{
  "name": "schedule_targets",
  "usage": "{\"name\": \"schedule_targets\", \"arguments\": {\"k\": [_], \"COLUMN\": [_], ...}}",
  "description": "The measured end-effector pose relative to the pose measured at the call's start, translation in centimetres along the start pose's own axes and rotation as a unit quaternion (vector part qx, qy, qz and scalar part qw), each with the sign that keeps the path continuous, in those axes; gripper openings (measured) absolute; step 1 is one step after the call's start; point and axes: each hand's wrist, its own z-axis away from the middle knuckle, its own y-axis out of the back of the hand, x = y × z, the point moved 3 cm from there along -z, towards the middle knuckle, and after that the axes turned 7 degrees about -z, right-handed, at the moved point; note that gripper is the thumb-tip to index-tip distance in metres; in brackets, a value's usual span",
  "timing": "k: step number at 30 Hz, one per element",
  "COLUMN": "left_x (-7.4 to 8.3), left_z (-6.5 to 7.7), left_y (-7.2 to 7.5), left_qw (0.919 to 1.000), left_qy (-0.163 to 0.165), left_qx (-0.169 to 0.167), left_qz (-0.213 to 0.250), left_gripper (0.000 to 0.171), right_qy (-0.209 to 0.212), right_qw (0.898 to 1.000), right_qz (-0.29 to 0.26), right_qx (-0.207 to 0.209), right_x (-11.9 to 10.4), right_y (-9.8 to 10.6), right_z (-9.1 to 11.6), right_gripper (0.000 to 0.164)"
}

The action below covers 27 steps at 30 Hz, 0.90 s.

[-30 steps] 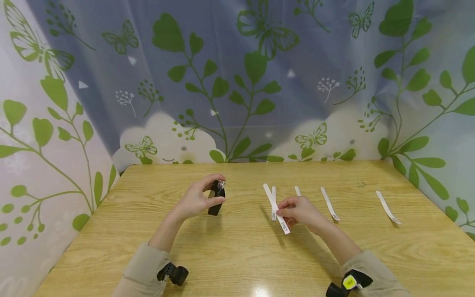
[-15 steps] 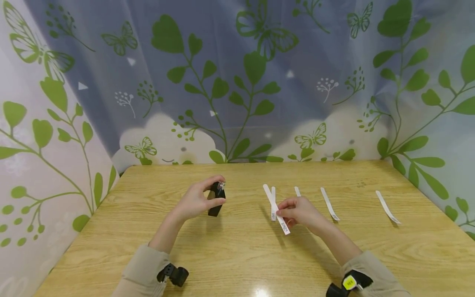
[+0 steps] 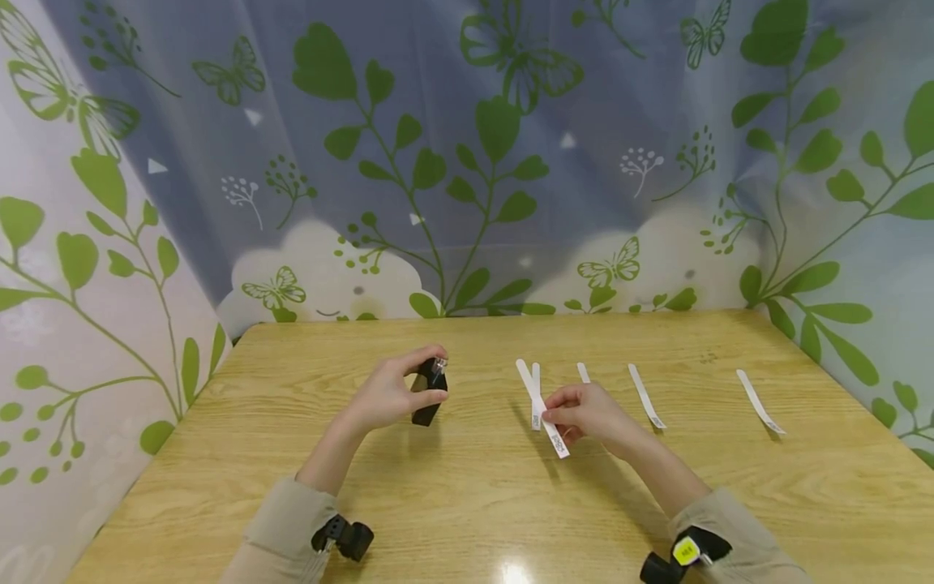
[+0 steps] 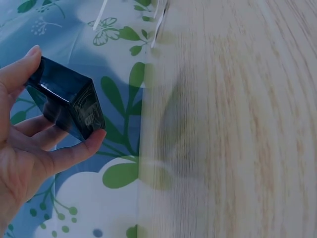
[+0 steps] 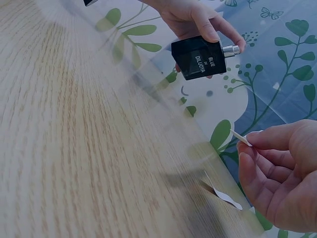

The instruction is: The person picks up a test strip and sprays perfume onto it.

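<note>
In the head view my left hand (image 3: 381, 397) holds a black perfume bottle (image 3: 430, 399) above the table, left of the paper strips. The right wrist view shows the bottle (image 5: 200, 59) lettered "BLUE DE DILUOYA", with my index fingertip at its silver spray top (image 5: 231, 51). Between thumb and fingers, my right hand (image 3: 594, 415) pinches a white paper test strip (image 3: 558, 442) with small writing at its near end. That strip slants over another white strip (image 3: 536, 375) on the table, crossing it in the head view. Behind my right hand a third strip (image 3: 583, 371) is partly hidden.
Further right on the wooden table (image 3: 467, 503) lie two more labelled white strips, one nearer (image 3: 645, 396) and one farther out (image 3: 759, 401). A curtain (image 3: 452, 162) with leaves and butterflies hangs along the back edge. Each forearm carries a black wrist camera (image 3: 353, 538).
My left hand and the perfume bottle have shifted very slightly right. The right hand keeps the strip almost still, and the head view has tilted a little.
</note>
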Motion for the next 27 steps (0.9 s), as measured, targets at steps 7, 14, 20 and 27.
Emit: {"name": "schedule_targets", "arguments": {"k": [7,14,20,27], "left_x": [-0.04,0.19,0.15,0.04], "left_z": [-0.04,0.01,0.00,0.01], "left_y": [-0.11,-0.09,-0.11,0.05], "left_qw": [0.9999,0.9998,0.9999,0.9997], "left_qy": [0.005,0.003,0.008,0.023], "left_qx": [-0.001,-0.002,0.002,0.006], "left_qz": [-0.014,-0.021,-0.011,0.011], "left_gripper": [0.049,0.050,0.048,0.052], "right_qy": [0.001,0.001,0.002,0.004], "right_qw": [1.000,1.000,1.000,1.000], "right_qz": [0.002,0.001,0.002,0.001], "right_qx": [-0.002,-0.001,0.005,0.003], "right_x": [-0.03,0.03,0.01,-0.07], "right_y": [-0.08,-0.14,-0.11,-0.16], "right_z": [-0.05,-0.08,-0.09,0.01], "right_gripper": [0.019,0.019,0.018,0.019]}}
